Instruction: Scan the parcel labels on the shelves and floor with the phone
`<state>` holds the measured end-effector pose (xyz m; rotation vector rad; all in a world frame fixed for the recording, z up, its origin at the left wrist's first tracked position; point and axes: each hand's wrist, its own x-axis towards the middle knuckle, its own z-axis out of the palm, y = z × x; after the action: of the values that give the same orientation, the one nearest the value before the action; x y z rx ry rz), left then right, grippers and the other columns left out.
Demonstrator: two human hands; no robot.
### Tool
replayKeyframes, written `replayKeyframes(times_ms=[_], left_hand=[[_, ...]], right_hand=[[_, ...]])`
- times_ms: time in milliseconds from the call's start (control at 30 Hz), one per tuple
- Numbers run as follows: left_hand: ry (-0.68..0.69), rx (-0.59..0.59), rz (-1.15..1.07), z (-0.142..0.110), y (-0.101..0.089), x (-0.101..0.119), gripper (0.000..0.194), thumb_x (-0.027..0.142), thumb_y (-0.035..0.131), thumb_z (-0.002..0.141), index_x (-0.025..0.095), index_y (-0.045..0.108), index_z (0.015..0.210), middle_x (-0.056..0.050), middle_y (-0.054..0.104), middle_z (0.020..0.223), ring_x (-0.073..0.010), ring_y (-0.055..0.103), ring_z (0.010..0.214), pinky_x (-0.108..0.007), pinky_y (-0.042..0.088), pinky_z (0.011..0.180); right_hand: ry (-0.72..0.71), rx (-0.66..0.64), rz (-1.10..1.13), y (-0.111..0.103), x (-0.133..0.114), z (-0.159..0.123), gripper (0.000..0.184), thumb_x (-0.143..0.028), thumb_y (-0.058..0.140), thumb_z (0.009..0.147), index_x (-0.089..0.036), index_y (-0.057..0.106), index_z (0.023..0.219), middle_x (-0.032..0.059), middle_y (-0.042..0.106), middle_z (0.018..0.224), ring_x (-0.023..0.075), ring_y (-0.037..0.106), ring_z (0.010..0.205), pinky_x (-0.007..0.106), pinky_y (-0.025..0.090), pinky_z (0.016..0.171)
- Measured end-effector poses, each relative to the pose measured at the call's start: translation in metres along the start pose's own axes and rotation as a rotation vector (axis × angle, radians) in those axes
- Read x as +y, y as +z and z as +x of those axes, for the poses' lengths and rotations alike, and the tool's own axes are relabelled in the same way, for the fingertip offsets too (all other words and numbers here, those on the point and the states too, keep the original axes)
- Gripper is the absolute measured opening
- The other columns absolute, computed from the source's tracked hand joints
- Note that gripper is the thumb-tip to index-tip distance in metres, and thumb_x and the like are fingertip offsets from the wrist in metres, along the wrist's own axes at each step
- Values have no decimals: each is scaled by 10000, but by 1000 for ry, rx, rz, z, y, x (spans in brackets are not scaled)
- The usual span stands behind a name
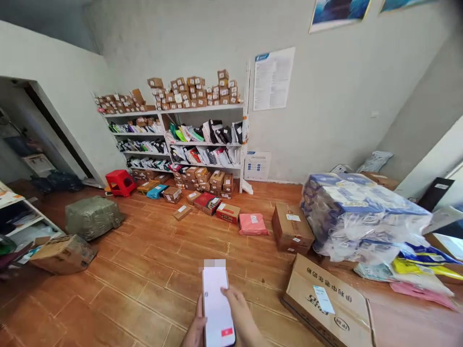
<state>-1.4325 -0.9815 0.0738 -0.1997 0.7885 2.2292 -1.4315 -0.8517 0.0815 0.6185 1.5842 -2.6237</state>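
Note:
Low in the middle of the head view, a smartphone (219,303) is held upright with its lit, mostly white screen facing me. A red button shows near the bottom of the screen, and the top end is blurred out. My left hand (197,324) is closed round the phone's left edge, its thumb tip lapping onto the front. From the right side my right hand (239,311) grips the phone, with a digit resting on the upper right of the screen. Its other fingers are hidden behind the phone.
White shelves (206,107) with boxes and bagged parcels line the wall. A red stool (121,183), a pink parcel (252,224) and several cartons stand on the tiled floor. To my right are a large flat carton (325,303) and a plastic-wrapped stack (361,207); a wrapped bale (90,217) lies left.

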Motion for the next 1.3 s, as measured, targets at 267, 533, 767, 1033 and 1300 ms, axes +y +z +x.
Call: replayKeyframes(times_ms=[267, 533, 767, 1033, 1300], left_hand=[[-56, -48, 153, 157, 19, 89, 844, 430, 655, 693, 379, 260, 1438, -59, 689, 1113, -290, 661, 876, -340, 533, 522], [-28, -17, 197, 295, 44, 180, 793, 380, 621, 723, 388, 262, 1430, -79, 642, 1193, -239, 652, 842, -292, 537, 512], [10, -4, 206, 379, 45, 254, 704, 403, 590, 761, 376, 308, 1406, -79, 576, 1293, -257, 617, 977, -269, 534, 563], [-52, 5, 252, 474, 40, 362, 839, 448, 671, 643, 353, 327, 1403, -85, 588, 1268, -274, 608, 966, -264, 535, 525], [-158, -90, 314, 564, 12, 472, 846, 424, 651, 678, 360, 266, 1429, -77, 638, 1173, -255, 628, 881, -298, 550, 496]], right_hand=[[-135, 94, -58, 12, -70, 159, 313, -292, 619, 589, -181, 631, 881, 26, 698, 811, 202, 594, 704, 315, 464, 644], [-158, -43, -88, 13, -139, 311, 321, -305, 593, 597, -196, 625, 897, 25, 696, 856, 241, 610, 829, 374, 465, 781], [-74, -238, -88, 25, -190, 404, 380, -305, 534, 615, -208, 666, 958, 37, 711, 939, 259, 606, 904, 385, 440, 821], [-75, -147, -105, 77, -204, 528, 404, -363, 507, 646, -185, 661, 975, 49, 706, 881, 255, 596, 804, 370, 450, 742], [-137, -3, -59, 143, -217, 638, 418, -355, 564, 654, -208, 629, 1039, 51, 709, 949, 242, 603, 796, 361, 460, 731]])
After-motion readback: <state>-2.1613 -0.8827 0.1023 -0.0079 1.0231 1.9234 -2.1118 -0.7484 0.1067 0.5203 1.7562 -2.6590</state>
